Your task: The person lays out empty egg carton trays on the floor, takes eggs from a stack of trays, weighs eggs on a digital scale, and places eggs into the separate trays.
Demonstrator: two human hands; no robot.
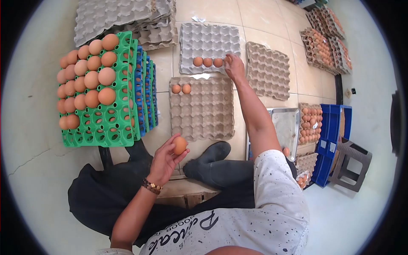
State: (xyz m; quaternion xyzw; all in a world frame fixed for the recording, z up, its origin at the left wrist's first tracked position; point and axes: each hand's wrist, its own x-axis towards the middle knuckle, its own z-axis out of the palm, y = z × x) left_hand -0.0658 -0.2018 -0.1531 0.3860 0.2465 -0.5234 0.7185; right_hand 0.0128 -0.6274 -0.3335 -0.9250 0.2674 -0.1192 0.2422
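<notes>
In my left hand [163, 157] I hold a brown egg [179, 145], between thumb and fingers, above my boots. My right hand [233, 67] reaches to the near right corner of a grey pulp egg tray [208, 40]. Its fingers are closed round what looks like an egg, mostly hidden by them. Three brown eggs [207, 62] sit beside it in that tray's near row. Just below lies a brown pulp tray [203, 112] with two eggs [181, 89] at its upper left.
At left stands a stack of plastic trays with a green tray [95, 137] of eggs on top. Pulp trays [123, 17] are piled behind it. To the right are another pulp tray [268, 70], a metal tray [284, 127], egg-filled trays [311, 123], blue crates [329, 144] and a stool [352, 165].
</notes>
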